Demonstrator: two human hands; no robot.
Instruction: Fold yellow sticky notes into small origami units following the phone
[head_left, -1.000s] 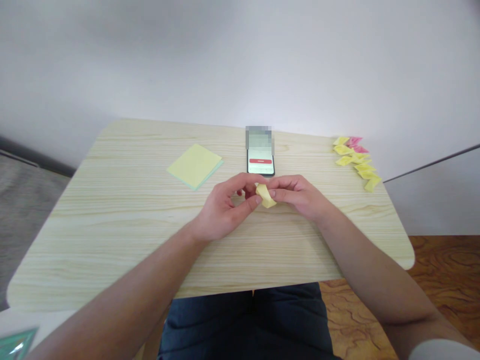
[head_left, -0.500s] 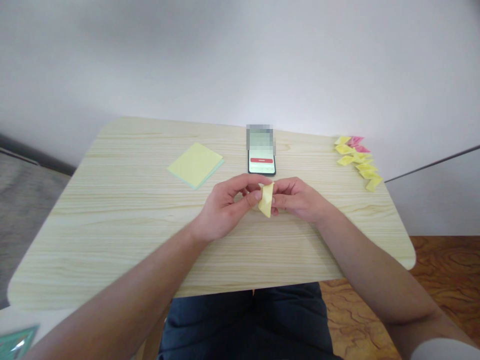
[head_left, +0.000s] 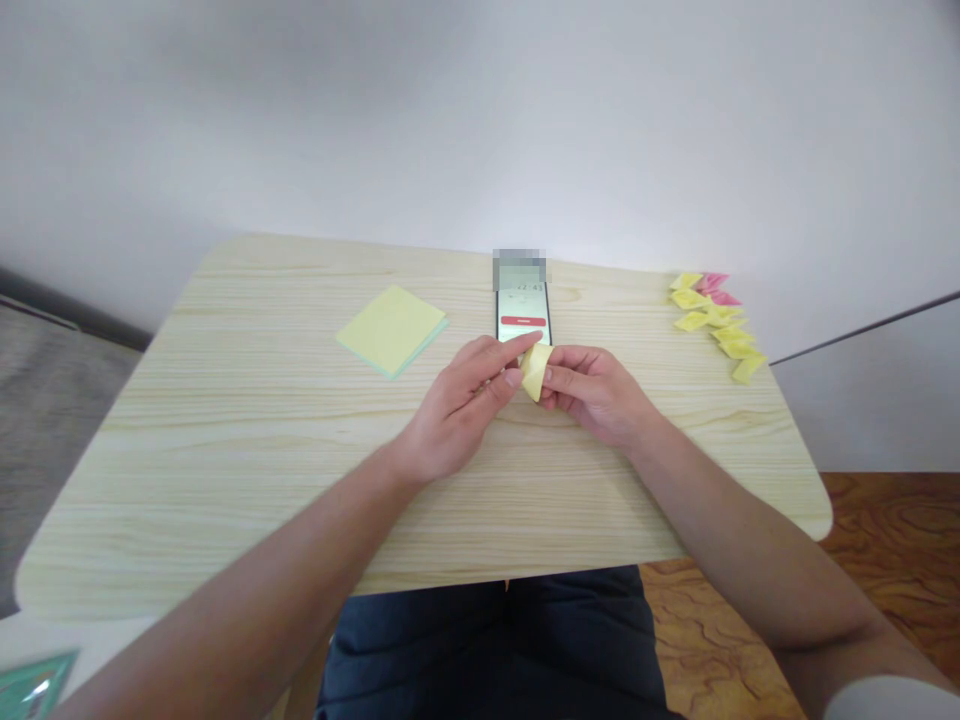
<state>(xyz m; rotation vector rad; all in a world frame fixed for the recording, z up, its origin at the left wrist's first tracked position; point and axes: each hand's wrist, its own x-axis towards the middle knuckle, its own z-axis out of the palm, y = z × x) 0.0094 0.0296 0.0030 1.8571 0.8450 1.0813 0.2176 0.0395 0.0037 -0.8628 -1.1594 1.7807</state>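
Note:
A small folded piece of yellow paper is held up between my two hands, over the table just in front of the phone. My right hand pinches its right side between thumb and fingers. My left hand has its thumb at the paper's left edge, while its index finger stretches across the top edge. The other left fingers are partly hidden behind the thumb and paper. Beyond the paper lies a phone with a lit screen, its near end partly covered by my left fingers.
A stack of square sheets, yellow over pale green, lies left of the phone. At the table's far right, several folded yellow paper pieces sit in a row with pink ones. A wall rises behind the wooden table.
The folded paper has moved slightly away from me and tilted. My left index finger has straightened over its top, now overlapping the phone's near end. My right hand keeps its pinch.

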